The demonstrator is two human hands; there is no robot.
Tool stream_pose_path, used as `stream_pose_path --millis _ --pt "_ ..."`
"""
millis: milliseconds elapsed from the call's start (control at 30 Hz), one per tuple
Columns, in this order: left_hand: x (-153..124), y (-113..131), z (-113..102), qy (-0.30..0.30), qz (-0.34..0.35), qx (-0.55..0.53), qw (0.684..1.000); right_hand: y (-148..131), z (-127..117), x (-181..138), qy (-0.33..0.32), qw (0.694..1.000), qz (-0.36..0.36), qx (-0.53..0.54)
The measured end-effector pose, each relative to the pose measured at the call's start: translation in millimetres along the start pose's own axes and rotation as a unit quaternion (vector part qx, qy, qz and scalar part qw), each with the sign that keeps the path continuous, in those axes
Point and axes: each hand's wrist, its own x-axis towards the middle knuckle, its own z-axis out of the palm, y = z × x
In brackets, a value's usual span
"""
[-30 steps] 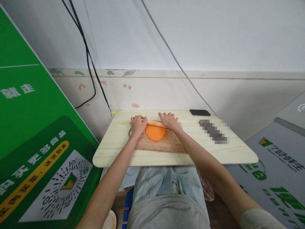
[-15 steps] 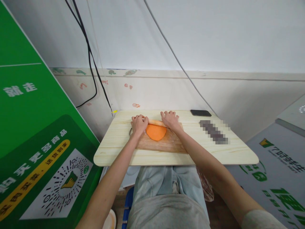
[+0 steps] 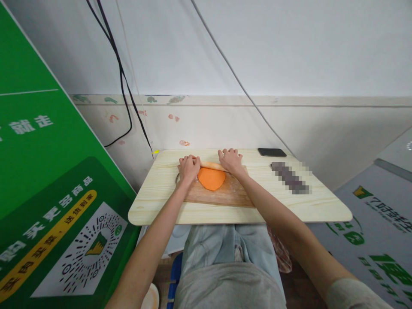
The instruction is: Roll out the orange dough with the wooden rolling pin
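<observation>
Right hand's (image 3: 231,161) fingers loosely spread beyond rolling pin (image 3: 210,165), palm over its right end; left hand's (image 3: 189,169) fingers bent over left end (gripping or merely pressing, cannot tell). Pin lies across far edge of flat orange dough (image 3: 211,179), on wooden cutting board (image 3: 222,198), on pale table (image 3: 144,206). Even pressure from both palms should keep thickness uniform. Black smartphone (image 3: 272,152) well apart, back right.

Right hand (image 3: 231,162): shifted slightly forward, toward the wall (image 3: 206,124), compared with a second ago.
Green panel (image 3: 48,163): slightly more lettering in view.
</observation>
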Motion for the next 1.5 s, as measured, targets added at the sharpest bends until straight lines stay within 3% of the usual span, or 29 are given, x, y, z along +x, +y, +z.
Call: stream_pose_path --millis 233,733,867,1067,1167,1233,1333,1400,1500 --pt "1 3 -2 0.022 -0.017 -0.026 0.999 1 0 -24 -0.022 0.999 -0.023 -0.003" --pt "0 0 -10 0.085 -0.047 -0.037 0.995 -5 2 -96 0.015 0.994 -0.102 -0.046" --pt "2 -3 -8 0.093 -0.041 -0.038 0.994 -6 2 -96 0.027 0.994 -0.097 -0.043" --pt "5 -6 -3 0.089 -0.003 -0.05 0.995 -5 -5 -76 -0.006 0.996 -0.088 -0.03" --pt "4 -7 -1 0.073 0.003 -0.051 0.996 -3 -5 -70 0.019 0.996 -0.082 -0.007" --pt "3 -7 0 0.062 0.002 -0.045 0.997 2 -4 -69 0.055 0.992 -0.109 0.03" --pt "2 -6 0 0.052 -0.006 -0.04 0.998 16 -4 -70 0.084 0.969 -0.214 0.093" --pt "2 -6 0 0.046 -0.008 -0.039 0.998 28 -5 -71 0.082 0.951 -0.283 0.096" --pt "2 -6 -1 0.043 -0.007 -0.045 0.998 44 -4 -72 0.077 0.94 -0.326 0.063"
